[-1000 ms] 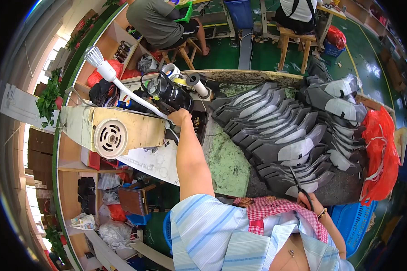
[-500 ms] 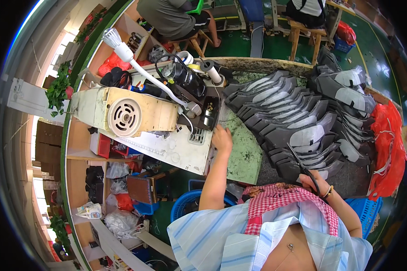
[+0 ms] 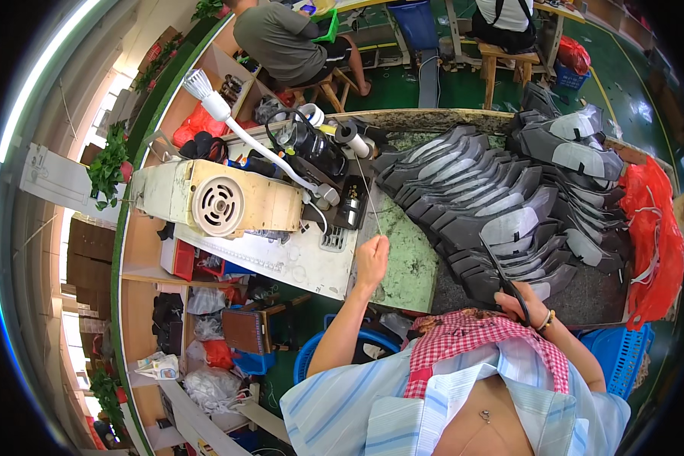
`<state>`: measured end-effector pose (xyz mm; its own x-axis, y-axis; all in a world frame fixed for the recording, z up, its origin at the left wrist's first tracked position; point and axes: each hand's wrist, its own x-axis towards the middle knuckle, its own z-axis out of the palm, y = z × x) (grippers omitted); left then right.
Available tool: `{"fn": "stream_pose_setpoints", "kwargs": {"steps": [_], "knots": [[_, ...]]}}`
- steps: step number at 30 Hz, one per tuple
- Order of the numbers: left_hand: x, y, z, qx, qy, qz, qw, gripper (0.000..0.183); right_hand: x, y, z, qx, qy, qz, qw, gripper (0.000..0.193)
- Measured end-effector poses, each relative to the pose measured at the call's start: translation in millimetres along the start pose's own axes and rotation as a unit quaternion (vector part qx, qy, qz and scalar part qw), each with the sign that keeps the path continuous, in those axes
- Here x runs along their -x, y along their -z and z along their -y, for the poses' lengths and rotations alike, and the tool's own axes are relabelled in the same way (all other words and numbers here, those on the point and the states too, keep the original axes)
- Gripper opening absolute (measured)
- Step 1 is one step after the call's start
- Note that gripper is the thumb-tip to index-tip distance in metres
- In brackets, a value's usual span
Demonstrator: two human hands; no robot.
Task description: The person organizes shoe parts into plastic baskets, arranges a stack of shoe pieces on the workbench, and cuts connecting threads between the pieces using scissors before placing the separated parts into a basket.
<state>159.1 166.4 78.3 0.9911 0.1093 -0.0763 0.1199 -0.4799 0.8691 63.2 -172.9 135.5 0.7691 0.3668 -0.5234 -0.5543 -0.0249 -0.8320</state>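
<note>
My left hand (image 3: 372, 260) is closed in a pinch over the green part of the table. It grips the end of a thin white strand (image 3: 369, 190), which runs taut up to a white roll (image 3: 353, 141) at the back. Whether the strand is narrow tape or cord is too fine to tell. In my right hand (image 3: 530, 304) is a pair of black-handled scissors (image 3: 495, 260), long blades pointing away and slightly left. The blades lie in front of overlapping rows of dark grey shoe-upper pieces (image 3: 463, 194) with pale grey patches.
A cream sewing machine (image 3: 176, 196) with a white gooseneck lamp (image 3: 262, 144) stands at the left. Red plastic bags (image 3: 652, 243) hang by the right edge. A blue basket (image 3: 305, 357) sits below the table. People sit on stools beyond it.
My left hand has drawn back from the machine bed's corner toward me, and the white strand now stretches straight. The scissors stay in my right hand. The whole view has shifted slightly.
</note>
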Motion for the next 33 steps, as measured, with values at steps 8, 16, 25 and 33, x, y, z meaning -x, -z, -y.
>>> {"fn": "stream_pose_setpoints", "kwargs": {"steps": [8,16,25,33], "knots": [[118,-108,-53,0.009,-0.375,0.337,0.863,0.011,-40,-38,36,-0.026,0.083,0.02,0.996,0.03],[100,-95,-115,0.01,-0.315,0.456,0.832,0.01,5,-12,40,-0.072,0.136,-0.153,0.976,0.015],[43,-82,-209,-0.054,-0.524,0.133,0.84,0.059,134,92,47,-0.227,0.406,-0.474,0.748,0.015],[68,-113,-228,0.067,-0.301,0.559,0.769,0.033,179,105,37,-0.016,0.267,-0.166,0.949,0.025]]}}
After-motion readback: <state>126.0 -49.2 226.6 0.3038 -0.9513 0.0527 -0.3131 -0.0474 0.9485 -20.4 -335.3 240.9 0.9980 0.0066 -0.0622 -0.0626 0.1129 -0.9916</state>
